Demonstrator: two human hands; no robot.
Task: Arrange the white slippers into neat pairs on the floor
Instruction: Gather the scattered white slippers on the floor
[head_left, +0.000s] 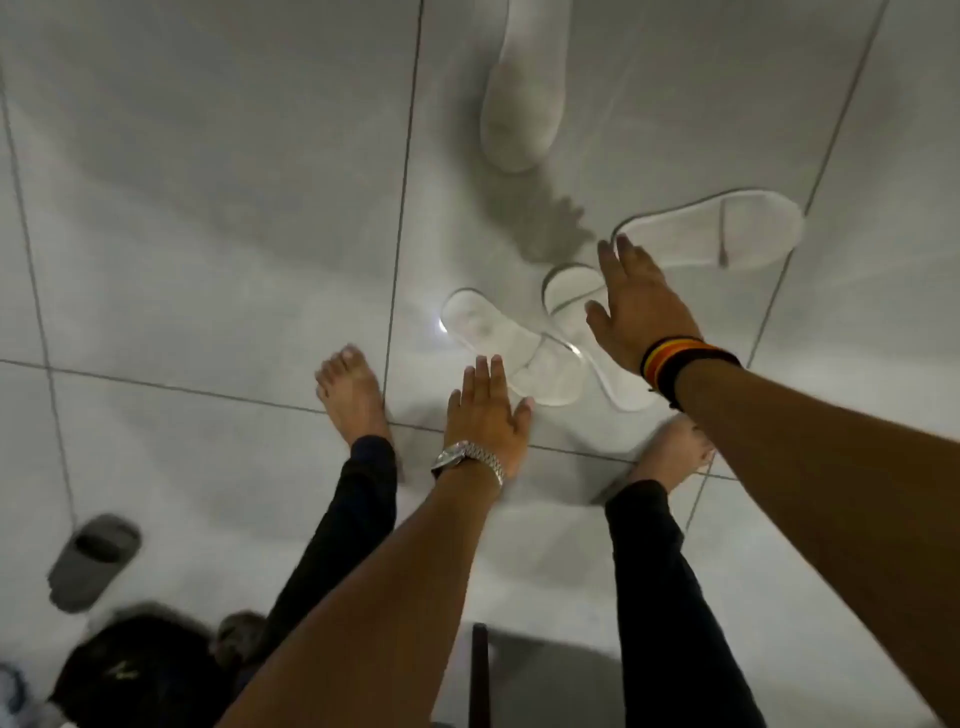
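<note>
Four white slippers lie unpaired on a pale tiled floor (208, 208) with dark grout lines: one (511, 348) by the open, empty left hand (485, 421), one (576, 312) under the spread, empty right hand (636, 306), one (711, 231) beyond it, one (524, 93) farthest. A grey slide (93, 561) lies apart. No legible writing shows.

Both arms outstretched, left hand (485, 415) and right hand (636, 306) spread flat.
</note>
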